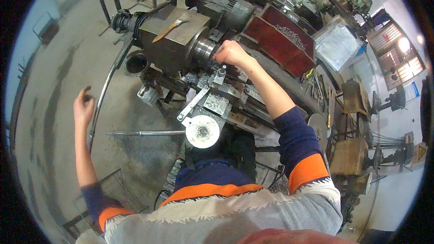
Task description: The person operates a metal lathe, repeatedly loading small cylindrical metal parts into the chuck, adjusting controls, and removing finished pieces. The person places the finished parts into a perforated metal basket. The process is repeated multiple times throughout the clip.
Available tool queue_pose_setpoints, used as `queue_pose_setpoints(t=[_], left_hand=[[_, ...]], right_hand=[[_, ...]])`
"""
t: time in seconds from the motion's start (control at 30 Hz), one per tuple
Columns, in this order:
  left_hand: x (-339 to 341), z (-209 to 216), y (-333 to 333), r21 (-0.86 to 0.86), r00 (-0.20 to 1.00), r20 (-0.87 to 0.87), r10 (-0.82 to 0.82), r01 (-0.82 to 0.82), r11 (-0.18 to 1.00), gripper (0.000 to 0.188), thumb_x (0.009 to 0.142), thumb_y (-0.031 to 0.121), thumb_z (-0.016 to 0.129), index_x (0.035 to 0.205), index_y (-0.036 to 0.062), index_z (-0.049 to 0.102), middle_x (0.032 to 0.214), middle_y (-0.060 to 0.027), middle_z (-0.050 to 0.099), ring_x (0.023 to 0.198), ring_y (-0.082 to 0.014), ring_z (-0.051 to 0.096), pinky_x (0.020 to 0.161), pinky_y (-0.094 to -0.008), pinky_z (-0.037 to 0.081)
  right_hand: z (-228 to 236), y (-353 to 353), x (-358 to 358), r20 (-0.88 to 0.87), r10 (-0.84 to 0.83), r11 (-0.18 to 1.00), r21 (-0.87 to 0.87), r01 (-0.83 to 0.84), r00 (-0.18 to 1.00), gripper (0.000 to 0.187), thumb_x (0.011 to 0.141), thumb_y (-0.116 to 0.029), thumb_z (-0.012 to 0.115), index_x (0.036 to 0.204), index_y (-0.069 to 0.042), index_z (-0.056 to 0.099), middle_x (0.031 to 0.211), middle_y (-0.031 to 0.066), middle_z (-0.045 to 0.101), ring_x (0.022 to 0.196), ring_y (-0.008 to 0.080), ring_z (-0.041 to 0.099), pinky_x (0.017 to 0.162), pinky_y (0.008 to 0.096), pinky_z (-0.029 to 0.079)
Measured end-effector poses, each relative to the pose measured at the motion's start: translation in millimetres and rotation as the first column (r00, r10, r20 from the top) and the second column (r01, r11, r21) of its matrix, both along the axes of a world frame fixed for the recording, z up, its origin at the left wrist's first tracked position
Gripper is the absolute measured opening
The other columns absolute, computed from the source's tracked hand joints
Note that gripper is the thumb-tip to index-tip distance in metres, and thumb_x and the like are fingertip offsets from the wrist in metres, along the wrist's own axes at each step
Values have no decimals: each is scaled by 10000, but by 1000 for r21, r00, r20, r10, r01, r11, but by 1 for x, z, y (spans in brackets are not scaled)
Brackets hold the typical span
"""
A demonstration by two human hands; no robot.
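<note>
While the person leans over the lathe (190, 40), the right hand (231, 52) sits closed against the round chuck (204, 49), just above the small upright post of the tool holder (220, 75); whatever the fingers hold is hidden under the knuckles, so I cannot tell how tight that grip is. Off to the side, the left hand (83, 106) curls round a long curved metal rod (105, 91), which arcs up toward the machine's far end. A straight bar (144, 133) lies across below it, pointing at the pale round handwheel (202, 131), and a flat lever (193, 104) slants down just above that wheel. On top of the headstock rests a brush (171, 27) with a wooden handle. A dark open pot (135, 62) stands on the floor beside the machine. Red panels (275, 40) and heaped tools crowd the desk beyond, probably scrap and fittings, too small to sort out. The view bends hard at its rim.
</note>
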State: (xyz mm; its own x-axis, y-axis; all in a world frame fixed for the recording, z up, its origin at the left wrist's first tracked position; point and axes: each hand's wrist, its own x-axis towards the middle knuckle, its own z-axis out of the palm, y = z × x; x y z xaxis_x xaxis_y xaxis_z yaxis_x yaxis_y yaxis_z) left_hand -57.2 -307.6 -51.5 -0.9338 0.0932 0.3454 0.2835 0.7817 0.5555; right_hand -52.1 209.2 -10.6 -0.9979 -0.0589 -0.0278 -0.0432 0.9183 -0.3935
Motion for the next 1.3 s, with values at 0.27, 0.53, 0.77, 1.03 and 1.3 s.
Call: queue_pose_setpoints(t=[0.27, 0.53, 0.77, 1.03, 1.3], left_hand=[[39, -26, 4, -399, 972, 178, 154, -72, 914, 485, 721, 167, 639, 1173, 57, 502, 831, -198, 610, 796, -355, 599, 673, -435, 474], [-72, -34, -113, -811, 964, -74, 255, -207, 548, 109, 696, 56, 568, 797, 49, 608, 745, -162, 613, 728, -318, 614, 612, -404, 488], [-136, -42, -125, -750, 932, -69, 355, -283, 598, 149, 748, 67, 525, 877, 51, 598, 868, -164, 625, 865, -317, 607, 718, -411, 491], [-108, -94, 42, -119, 988, -148, 38, -56, 991, 241, 751, 112, 567, 957, 6, 631, 830, -157, 640, 793, -244, 623, 738, -353, 478], [-117, -172, 141, -631, 839, 521, -156, 502, 592, 194, 719, 191, 622, 894, 110, 633, 906, -120, 640, 881, -291, 615, 706, -413, 487]], right_hand=[[-4, -9, -7, -22, 33, 986, 164, -29, 999, 243, 581, -212, 590, 748, -71, 696, 735, 164, 635, 695, 293, 627, 671, 346, 497], [-12, -17, -11, -130, -8, 969, 245, 40, 991, 216, 553, -212, 594, 671, -48, 671, 615, 171, 593, 603, 321, 599, 588, 378, 476], [-6, -17, -8, -114, -37, 969, 238, 63, 993, 186, 551, -198, 582, 585, -23, 632, 569, 177, 565, 547, 323, 577, 543, 376, 464], [4, 1, 18, -181, 30, 995, 101, -12, 983, 288, 567, -181, 580, 804, -52, 679, 788, 148, 633, 758, 300, 594, 710, 357, 473], [40, 91, 188, -417, -288, 957, -94, 275, 862, 326, 573, -163, 609, 869, -42, 669, 878, 131, 636, 870, 268, 581, 796, 337, 461]])
